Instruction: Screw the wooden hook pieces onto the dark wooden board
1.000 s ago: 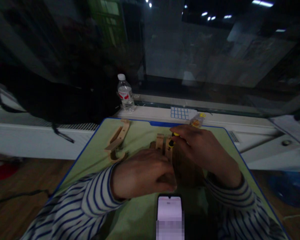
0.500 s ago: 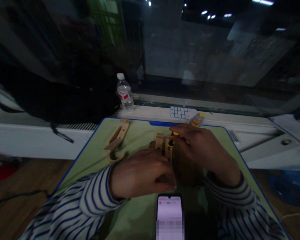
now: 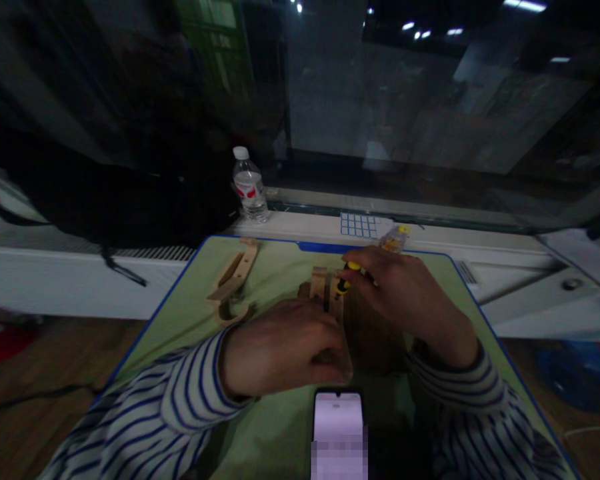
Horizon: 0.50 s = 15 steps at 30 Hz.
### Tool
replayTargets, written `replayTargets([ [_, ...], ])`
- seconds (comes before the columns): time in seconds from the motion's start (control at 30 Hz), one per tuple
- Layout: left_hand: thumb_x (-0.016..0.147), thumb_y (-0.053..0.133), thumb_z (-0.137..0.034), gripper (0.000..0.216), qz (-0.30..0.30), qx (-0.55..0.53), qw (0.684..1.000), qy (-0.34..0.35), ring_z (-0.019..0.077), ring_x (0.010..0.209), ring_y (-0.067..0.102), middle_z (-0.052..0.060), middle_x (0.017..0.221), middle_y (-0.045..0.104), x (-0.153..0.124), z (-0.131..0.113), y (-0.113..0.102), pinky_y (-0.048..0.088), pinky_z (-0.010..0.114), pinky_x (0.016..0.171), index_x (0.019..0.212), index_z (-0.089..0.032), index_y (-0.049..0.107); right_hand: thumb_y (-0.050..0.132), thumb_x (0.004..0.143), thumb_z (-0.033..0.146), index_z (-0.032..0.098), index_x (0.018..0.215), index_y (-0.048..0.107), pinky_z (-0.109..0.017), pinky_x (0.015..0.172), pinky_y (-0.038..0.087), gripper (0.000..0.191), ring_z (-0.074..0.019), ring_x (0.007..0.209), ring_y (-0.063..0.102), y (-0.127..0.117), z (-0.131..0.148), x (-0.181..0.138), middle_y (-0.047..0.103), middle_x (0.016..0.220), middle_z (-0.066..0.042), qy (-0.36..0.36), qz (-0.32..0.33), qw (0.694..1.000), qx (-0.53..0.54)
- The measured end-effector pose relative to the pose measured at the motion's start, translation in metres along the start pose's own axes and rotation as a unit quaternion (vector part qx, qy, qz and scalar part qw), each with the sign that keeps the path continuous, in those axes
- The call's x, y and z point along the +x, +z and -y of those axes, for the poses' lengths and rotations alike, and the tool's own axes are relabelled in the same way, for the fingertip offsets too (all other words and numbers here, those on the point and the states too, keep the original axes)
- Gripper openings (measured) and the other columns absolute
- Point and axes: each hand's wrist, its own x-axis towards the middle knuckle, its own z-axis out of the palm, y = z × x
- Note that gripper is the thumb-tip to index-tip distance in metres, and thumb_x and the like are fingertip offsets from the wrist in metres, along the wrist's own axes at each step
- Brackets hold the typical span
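Between the thumb and fingers of my right hand (image 3: 405,290) is a short black and yellow screwdriver (image 3: 347,279). It is tilted, its tip down at a light wooden strip (image 3: 337,308). A second wooden strip (image 3: 319,283) with a curved top stands just left of it. Under both lies a dark brown wooden piece (image 3: 375,333), partly hidden by my hands. My left hand (image 3: 290,347) bends over the near part of the strips, fingers curled against the wood. What its fingertips grip is hidden.
Loose curved wooden parts (image 3: 235,277) lie on the green table (image 3: 275,267) at the left. A lit phone (image 3: 337,427) is at the near edge. On the sill stand a water bottle (image 3: 250,187), a sticker sheet (image 3: 360,225) and a small clear bag (image 3: 394,239).
My right hand has shifted and turned slightly on the screwdriver, showing more of its yellow handle. My left hand and the wooden parts stay in place.
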Motion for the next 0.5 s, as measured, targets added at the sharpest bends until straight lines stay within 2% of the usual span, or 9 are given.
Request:
replayTargets([
  [0.13, 0.08, 0.066, -0.028, 0.008, -0.003, -0.01, 1.0, 0.003, 0.0135, 0.084, 0.064, -0.005, 0.084, 0.072, -0.002, 0.002, -0.004, 0.04, 0.024, 0.073, 0.086, -0.028, 0.071, 0.041, 0.094, 0.037, 0.018, 0.106, 0.062, -0.036, 0.079, 0.05, 0.032, -0.0228, 0.094, 0.065, 0.0, 0.0, 0.0, 0.068, 0.106, -0.01, -0.003, -0.005, 1.0, -0.001],
  [0.23, 0.082, 0.062, -0.037, 0.014, -0.025, -0.014, 0.999, -0.03, 0.0119, 0.075, 0.064, -0.005, 0.079, 0.07, -0.001, 0.014, -0.009, 0.04, 0.022, 0.067, 0.089, -0.029, 0.071, 0.041, 0.094, 0.036, 0.017, 0.107, 0.062, -0.036, 0.078, 0.05, 0.031, -0.0229, 0.093, 0.065, 0.0, 0.001, -0.001, 0.068, 0.105, -0.01, -0.006, -0.001, 1.0, -0.001],
  [0.3, 0.085, 0.056, -0.044, 0.024, -0.097, 0.01, 0.991, -0.094, 0.0136, 0.075, 0.064, -0.002, 0.081, 0.07, 0.004, 0.025, -0.01, 0.041, 0.022, 0.066, 0.09, -0.026, 0.07, 0.041, 0.093, 0.035, 0.018, 0.108, 0.062, -0.037, 0.079, 0.05, 0.031, -0.0229, 0.094, 0.064, 0.0, 0.001, -0.001, 0.068, 0.106, -0.01, -0.006, 0.004, 1.0, 0.0],
  [0.37, 0.086, 0.054, -0.044, 0.026, -0.167, 0.03, 0.975, -0.145, 0.0152, 0.076, 0.064, -0.001, 0.083, 0.07, 0.01, 0.035, -0.007, 0.042, 0.023, 0.067, 0.095, -0.024, 0.068, 0.042, 0.093, 0.033, 0.018, 0.11, 0.061, -0.036, 0.08, 0.05, 0.029, -0.0226, 0.096, 0.064, 0.0, 0.001, -0.001, 0.067, 0.106, -0.009, -0.006, 0.007, 1.0, 0.002],
  [0.5, 0.083, 0.058, -0.044, 0.032, -0.234, 0.037, 0.96, -0.152, 0.0168, 0.077, 0.064, 0.002, 0.089, 0.071, 0.023, 0.042, 0.006, 0.045, 0.026, 0.07, 0.105, -0.021, 0.064, 0.043, 0.093, 0.031, 0.018, 0.111, 0.059, -0.036, 0.082, 0.049, 0.028, -0.023, 0.099, 0.063, 0.001, 0.001, 0.0, 0.066, 0.109, -0.009, -0.008, 0.011, 1.0, 0.003],
])
